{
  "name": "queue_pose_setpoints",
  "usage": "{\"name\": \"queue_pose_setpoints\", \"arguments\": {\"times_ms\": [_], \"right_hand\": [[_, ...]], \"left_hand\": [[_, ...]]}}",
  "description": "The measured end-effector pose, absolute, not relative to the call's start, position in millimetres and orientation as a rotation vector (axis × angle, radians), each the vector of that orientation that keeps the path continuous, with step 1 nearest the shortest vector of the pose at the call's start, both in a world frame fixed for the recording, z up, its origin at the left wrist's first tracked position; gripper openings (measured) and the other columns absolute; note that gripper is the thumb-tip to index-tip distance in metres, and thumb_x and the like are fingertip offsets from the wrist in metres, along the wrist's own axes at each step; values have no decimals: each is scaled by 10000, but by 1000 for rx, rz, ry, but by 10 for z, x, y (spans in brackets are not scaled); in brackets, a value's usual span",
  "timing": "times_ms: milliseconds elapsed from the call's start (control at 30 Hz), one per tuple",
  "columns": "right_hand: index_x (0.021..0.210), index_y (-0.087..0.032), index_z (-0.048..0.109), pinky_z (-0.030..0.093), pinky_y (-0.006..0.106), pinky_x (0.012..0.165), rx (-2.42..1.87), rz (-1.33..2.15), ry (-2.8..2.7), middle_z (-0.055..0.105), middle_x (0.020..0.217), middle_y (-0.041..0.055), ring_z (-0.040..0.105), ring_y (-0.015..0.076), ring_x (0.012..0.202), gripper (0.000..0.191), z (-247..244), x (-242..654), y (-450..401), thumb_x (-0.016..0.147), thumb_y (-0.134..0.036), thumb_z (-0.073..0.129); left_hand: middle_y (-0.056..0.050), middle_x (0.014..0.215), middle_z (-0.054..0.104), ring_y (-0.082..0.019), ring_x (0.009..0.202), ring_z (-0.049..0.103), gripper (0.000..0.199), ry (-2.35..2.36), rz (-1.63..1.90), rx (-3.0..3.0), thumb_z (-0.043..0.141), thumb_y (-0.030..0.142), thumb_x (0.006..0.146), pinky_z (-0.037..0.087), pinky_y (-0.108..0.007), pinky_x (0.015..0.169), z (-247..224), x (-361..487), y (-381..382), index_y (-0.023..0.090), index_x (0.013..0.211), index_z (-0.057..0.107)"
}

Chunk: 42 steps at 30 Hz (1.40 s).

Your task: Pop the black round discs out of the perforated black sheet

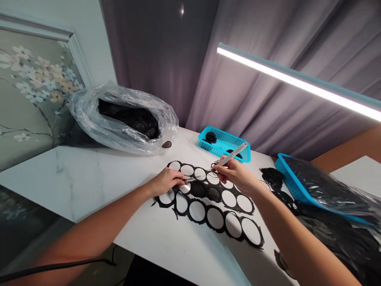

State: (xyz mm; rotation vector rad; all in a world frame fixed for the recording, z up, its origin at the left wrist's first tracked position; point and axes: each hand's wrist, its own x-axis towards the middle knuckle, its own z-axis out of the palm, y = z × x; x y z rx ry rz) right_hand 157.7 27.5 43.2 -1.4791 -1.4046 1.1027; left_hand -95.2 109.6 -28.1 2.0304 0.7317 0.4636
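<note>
My right hand [230,172] is closed around a white pen-like tool [233,154], whose handle tilts up to the right. Its tip is hard to make out among thin black strands [212,169] over the back row. My left hand [171,178] is pinched shut on a thin pointed tool [190,180], too small to name surely. Beneath both hands lie rows of joined black rings with white centres [197,210], flat on the white table. In the middle row, two round spots are filled with dark discs [199,189], close to my left fingertips.
At the back left stands a clear plastic bag [125,119] with black pieces inside, a small dark oval piece [166,144] beside it. A blue basket [220,147] holds a few black pieces. On the right are another blue basket [293,178] and black scraps [272,178]. A lamp bar [291,79] hangs above.
</note>
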Motion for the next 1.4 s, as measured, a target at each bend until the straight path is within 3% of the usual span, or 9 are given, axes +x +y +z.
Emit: {"name": "queue_pose_setpoints", "arguments": {"times_ms": [233,367,600,700,767,900,1033,1200,1400], "right_hand": [[716,-175,534,328,230,459,-1554,1290,-1379,532,558,-21,460,100,490,348,577,1830,-18,794,-455,727],[783,-185,499,388,233,545,-1298,1552,-1157,606,709,10,486,94,562,353,453,1778,-159,798,-438,745],[847,-238,445,493,303,753,-862,1462,-761,518,680,-45,463,106,602,333,242,1346,-204,829,-420,723],[853,-223,462,441,216,576,-887,1524,-717,575,730,-29,355,66,524,331,246,1286,-163,817,-390,745],[856,-213,465,284,155,439,-972,1606,-743,597,723,-11,292,51,492,337,288,1331,-157,804,-363,763],[834,-202,452,88,134,381,-1164,1676,-748,602,696,2,217,36,469,367,416,1501,-248,772,-326,792],[855,-203,466,109,116,371,-1144,1605,-688,598,698,-5,204,31,475,375,498,1547,-450,764,-344,801],[844,-197,469,137,98,352,-993,1532,-541,585,700,-14,174,21,466,357,490,1348,-731,788,-347,788],[863,-199,480,170,70,327,-799,1527,-349,591,724,-15,170,16,456,308,427,1051,-1017,822,-300,767]], "left_hand": [[5,700,694,-132,610,547,253,791,484,2006,549,349,871,388,-232,595,-246,-948,1067,179,806,726],[-3,712,701,-129,592,539,271,813,481,1993,566,385,864,362,-234,558,-237,-941,1058,174,789,719],[-17,768,722,-189,803,649,276,800,480,1986,567,409,862,458,-265,765,-265,-943,1082,183,811,717],[-22,761,719,-194,797,657,271,812,482,1988,565,404,846,468,-275,780,-246,-951,1076,179,820,715],[-25,756,716,-191,779,657,270,828,490,1988,554,396,841,472,-277,770,-237,-956,1068,176,822,710],[-33,744,710,-185,762,647,288,876,535,1977,542,410,838,478,-278,755,-261,-969,1099,170,764,682],[-54,843,716,-200,820,656,295,928,644,1952,563,403,797,496,-295,758,-229,-981,1175,150,898,678],[-87,1188,631,-246,1137,566,401,992,916,1970,524,248,758,469,-339,875,42,-923,938,170,1144,598],[-5,818,633,-152,752,590,168,744,670,1886,503,317,924,432,-238,605,289,-732,-124,199,937,621]]}}
